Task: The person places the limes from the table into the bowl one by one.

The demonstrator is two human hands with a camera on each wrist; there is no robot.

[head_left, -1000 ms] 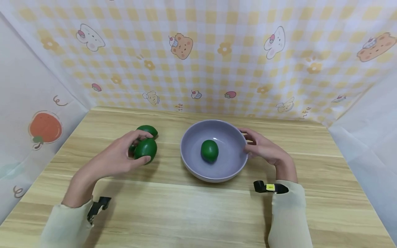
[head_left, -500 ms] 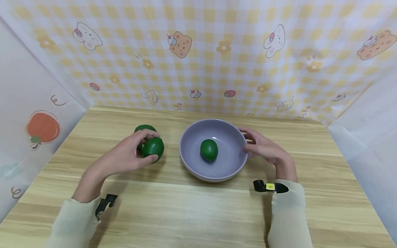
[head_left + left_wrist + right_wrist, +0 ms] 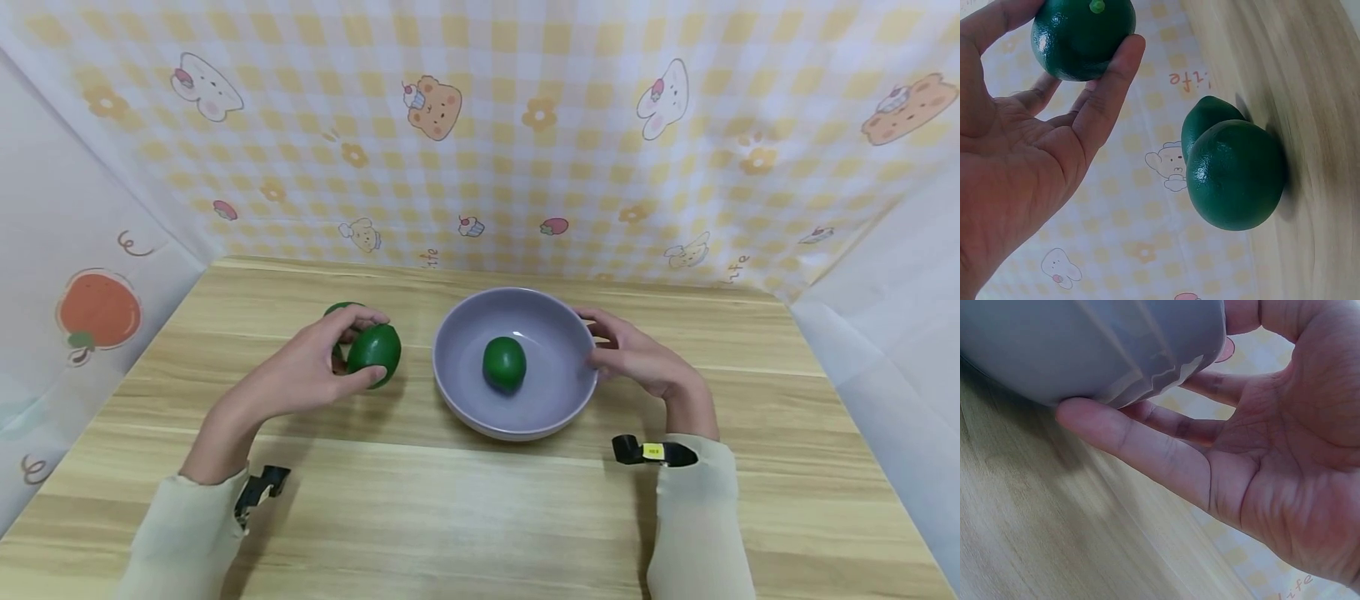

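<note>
Between the thumb and fingers of my left hand [image 3: 300, 373] is a green lime [image 3: 377, 354], lifted off the table left of the bowl. The left wrist view shows this held lime [image 3: 1079, 44] with its small light-green stem spot. Two more limes, a nearer one [image 3: 1238, 178] and one partly behind it [image 3: 1205, 122], lie on the table; in the head view they are mostly hidden behind the left hand. One lime [image 3: 505, 363] rests inside a grey-purple bowl [image 3: 558, 358]. My right hand [image 3: 645, 360] holds that bowl's right side, fingers against its outer wall [image 3: 1104, 350].
The wood-grain table [image 3: 465, 517] carries everything. A yellow-checked cloth [image 3: 495, 167] with cartoon prints hangs behind its far edge, and pale cloth panels stand at the left [image 3: 67, 200] and right [image 3: 892, 325]. Each wrist wears a small black camera mount.
My left hand has moved right with the lime, away from the limes behind it and closer to the bowl. The right hand and bowl have hardly moved.
</note>
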